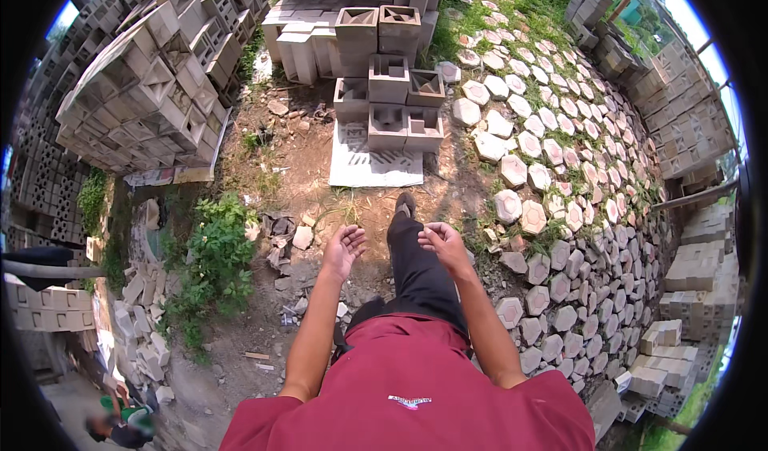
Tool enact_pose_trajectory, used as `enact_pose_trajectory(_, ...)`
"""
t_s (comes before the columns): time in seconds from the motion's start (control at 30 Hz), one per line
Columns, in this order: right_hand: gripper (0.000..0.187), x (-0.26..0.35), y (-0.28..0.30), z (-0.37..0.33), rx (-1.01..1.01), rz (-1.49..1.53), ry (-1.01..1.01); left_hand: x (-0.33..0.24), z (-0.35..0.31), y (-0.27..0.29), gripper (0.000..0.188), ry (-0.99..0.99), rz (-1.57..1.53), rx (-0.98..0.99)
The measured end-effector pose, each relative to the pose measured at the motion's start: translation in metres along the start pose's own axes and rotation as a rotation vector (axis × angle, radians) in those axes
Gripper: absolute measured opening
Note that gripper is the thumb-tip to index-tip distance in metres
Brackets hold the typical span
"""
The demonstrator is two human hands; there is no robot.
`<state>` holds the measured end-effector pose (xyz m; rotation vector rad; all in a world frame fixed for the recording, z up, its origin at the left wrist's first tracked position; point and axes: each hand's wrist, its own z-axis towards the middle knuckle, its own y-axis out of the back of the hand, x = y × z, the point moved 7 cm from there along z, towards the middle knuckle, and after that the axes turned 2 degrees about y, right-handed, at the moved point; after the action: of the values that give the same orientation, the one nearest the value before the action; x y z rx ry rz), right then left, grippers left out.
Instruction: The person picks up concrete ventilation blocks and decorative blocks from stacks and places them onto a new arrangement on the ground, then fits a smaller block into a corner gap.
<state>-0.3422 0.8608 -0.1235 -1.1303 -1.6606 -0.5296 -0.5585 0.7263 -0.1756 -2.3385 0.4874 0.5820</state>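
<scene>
Both of my hands hang in front of my body over the dirt ground, holding nothing that I can see. My left hand is turned palm inward, its fingers loosely bent and apart. Fingers half curled, my right hand is beside my forward leg, touching no block. Ahead of my shoe stand several hollow grey concrete blocks, stacked in steps, some with angled inner walls. The front ones rest on a white printed sheet.
Many hexagonal pavers cover the ground at right. A large stack of hollow blocks rises at left, near a green bush and rubble. More block stacks line the right edge. Another person is at lower left.
</scene>
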Motion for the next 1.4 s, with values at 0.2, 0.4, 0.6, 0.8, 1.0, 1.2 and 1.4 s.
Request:
enact_pose_trajectory(0.2,0.022,0.026,0.002,0.181,-0.034,-0.070,-0.043,-0.044,0.130,-0.018,0.039,0.125,0.051,-0.124)
enact_pose_trajectory(0.4,0.028,0.039,0.030,0.372,-0.129,-0.577,0.034,-0.102,0.273,-0.072,0.038,0.286,0.158,-0.237)
enact_pose_trajectory(0.6,0.050,0.063,0.029,0.544,-0.032,-1.057,0.325,-0.156,0.446,-0.148,0.038,0.182,0.364,-0.109)
enact_pose_trajectory(0.8,0.073,0.053,0.005,0.726,0.044,-1.399,0.516,-0.147,0.640,-0.080,0.059,0.315,0.566,-0.377)
enact_pose_trajectory(1.0,0.071,0.027,-0.015,0.828,0.230,-1.419,0.701,-0.164,0.751,-0.076,0.063,0.113,0.666,-0.288)
enact_pose_trajectory(1.2,0.035,-0.005,-0.005,0.863,0.402,-1.517,0.554,-0.133,0.765,-0.101,0.061,0.250,0.516,-0.300)
enact_pose_trajectory(1.4,0.028,-0.012,-0.013,0.880,0.427,-1.518,0.430,-0.127,0.754,-0.103,0.056,0.330,0.554,-0.223)
